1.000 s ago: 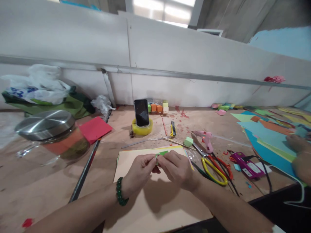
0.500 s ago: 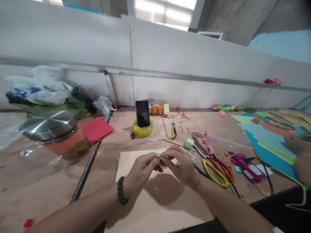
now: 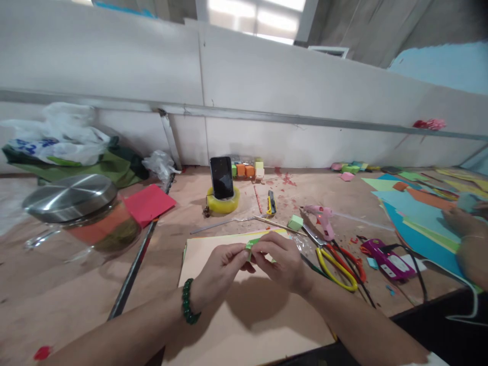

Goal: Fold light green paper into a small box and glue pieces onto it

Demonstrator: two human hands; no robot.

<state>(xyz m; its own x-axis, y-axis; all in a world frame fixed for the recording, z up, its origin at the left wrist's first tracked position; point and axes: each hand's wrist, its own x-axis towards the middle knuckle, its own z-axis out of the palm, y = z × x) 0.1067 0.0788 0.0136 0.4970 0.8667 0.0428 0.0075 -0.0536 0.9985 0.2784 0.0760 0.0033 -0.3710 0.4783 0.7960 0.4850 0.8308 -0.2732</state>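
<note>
Between my fingertips is a small piece of folded green paper [image 3: 250,245], partly hidden by the fingers. My left hand [image 3: 224,267], with a green bead bracelet on its wrist, pinches one side of it. On the other side my right hand [image 3: 280,262] grips the paper with thumb and fingers. Both hands are over a stack of pale peach paper sheets [image 3: 244,325]. Just beyond my right hand sits a light green paper cube [image 3: 295,222], beside scissors with yellow handles [image 3: 339,272].
At the back stand a phone [image 3: 221,177] in a yellow tape roll [image 3: 224,204] and several small paper cubes [image 3: 249,171]. A lidded glass jar [image 3: 107,231] is left. Right lie a pink glue gun [image 3: 324,219], a purple device [image 3: 385,259], coloured sheets [image 3: 423,218] and another person's hand [image 3: 463,223].
The green paper has turned slightly between my fingers, and more of its upper edge shows. My right-hand fingers have shifted a little on it. The view has moved slightly.
</note>
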